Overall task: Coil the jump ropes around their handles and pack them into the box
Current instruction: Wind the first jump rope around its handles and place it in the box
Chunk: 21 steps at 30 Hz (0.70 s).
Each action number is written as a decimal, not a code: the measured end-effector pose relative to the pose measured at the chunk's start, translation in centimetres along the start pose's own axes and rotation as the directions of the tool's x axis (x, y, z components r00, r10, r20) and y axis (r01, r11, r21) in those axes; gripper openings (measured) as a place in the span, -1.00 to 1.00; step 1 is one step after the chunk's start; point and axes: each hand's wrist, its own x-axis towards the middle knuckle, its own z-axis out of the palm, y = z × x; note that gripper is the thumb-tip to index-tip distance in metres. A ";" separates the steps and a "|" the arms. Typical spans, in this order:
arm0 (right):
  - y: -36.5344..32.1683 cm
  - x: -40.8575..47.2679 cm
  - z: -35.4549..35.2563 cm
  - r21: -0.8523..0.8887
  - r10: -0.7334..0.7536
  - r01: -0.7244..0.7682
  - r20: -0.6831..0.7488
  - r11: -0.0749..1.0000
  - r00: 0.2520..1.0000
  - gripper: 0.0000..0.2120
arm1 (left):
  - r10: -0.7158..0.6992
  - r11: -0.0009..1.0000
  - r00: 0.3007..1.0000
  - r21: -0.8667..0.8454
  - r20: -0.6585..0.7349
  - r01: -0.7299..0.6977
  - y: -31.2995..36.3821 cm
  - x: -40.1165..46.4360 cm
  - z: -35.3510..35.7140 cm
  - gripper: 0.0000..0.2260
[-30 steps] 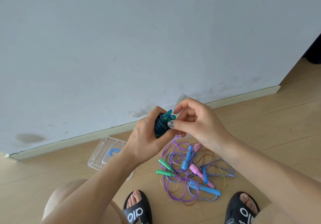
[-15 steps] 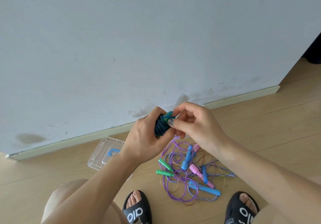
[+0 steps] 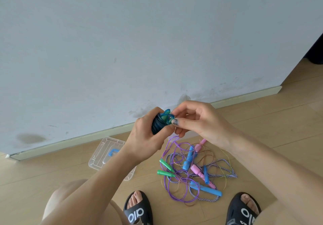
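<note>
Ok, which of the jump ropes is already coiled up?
The dark blue rope, held in the left hand while the right hand pinches its end. The purple, striped and other ropes lie loose and tangled on the floor.

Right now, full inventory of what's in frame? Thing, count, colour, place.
Coiled dark blue jump rope bundle with teal handles: 1, held in front of the wall, between both hands.
Clear plastic storage box with blue latch: 1, on the floor by the baseboard, partly hidden by the left forearm.
Tangled pile of loose jump ropes: several; purple, gold and striped cords; green, blue and pink handles; on the floor between the feet.
Grey wall: 1, ahead.
Light wooden floor: underfoot.
Black slide sandals: 2, bottom edge, worn.
Left hand: grips the bundle.
Right hand: pinches the bundle's top end.
</note>
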 end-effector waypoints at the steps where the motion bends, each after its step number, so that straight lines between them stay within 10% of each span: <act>1: 0.0 0.0 0.0 0.003 -0.003 0.003 0.003 1.000 1.000 -0.92 | 0.003 1.000 1.000 -0.013 0.013 -0.003 0.2 0.0 0.0 -0.83; 21: 0.7 0.0 1.1 0.066 -0.037 0.040 -0.045 0.997 0.998 -0.89 | 0.197 0.966 0.980 0.177 -0.017 -0.191 0.4 -0.6 -0.2 -0.74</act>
